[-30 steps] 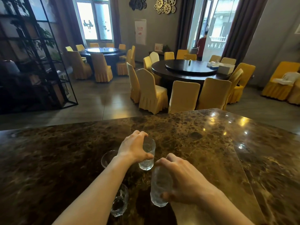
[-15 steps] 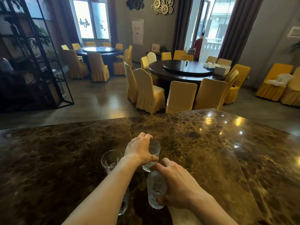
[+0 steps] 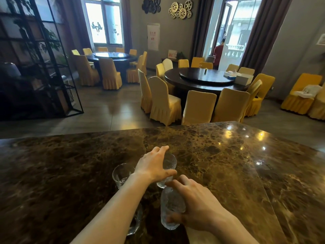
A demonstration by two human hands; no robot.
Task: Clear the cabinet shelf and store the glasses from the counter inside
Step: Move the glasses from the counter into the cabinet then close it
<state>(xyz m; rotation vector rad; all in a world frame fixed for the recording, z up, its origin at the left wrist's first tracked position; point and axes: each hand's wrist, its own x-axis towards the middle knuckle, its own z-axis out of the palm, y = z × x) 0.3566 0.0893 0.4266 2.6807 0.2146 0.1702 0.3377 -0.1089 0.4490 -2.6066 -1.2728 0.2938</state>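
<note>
Several clear glasses stand on a dark brown marble counter (image 3: pixel 219 155). My left hand (image 3: pixel 153 166) grips the far glass (image 3: pixel 169 162) from above, fingers and thumb round its sides. My right hand (image 3: pixel 197 208) grips a nearer glass (image 3: pixel 170 210), thumb at its base and fingers over its top. The two held glasses almost touch. A third glass (image 3: pixel 122 174) stands free to the left of my left wrist. A fourth glass (image 3: pixel 136 221) is partly hidden under my left forearm. No cabinet is in view.
The counter's far edge runs across the middle of the view, and its right part angles away. Beyond it lie round dining tables (image 3: pixel 205 79) with yellow-covered chairs (image 3: pixel 164 101). A black metal shelf frame (image 3: pixel 44 55) stands at the left. A person (image 3: pixel 218 55) stands in the far doorway.
Both hands have kept their glasses and drawn a little closer together. The head camera has tilted up slightly, showing more of the room.
</note>
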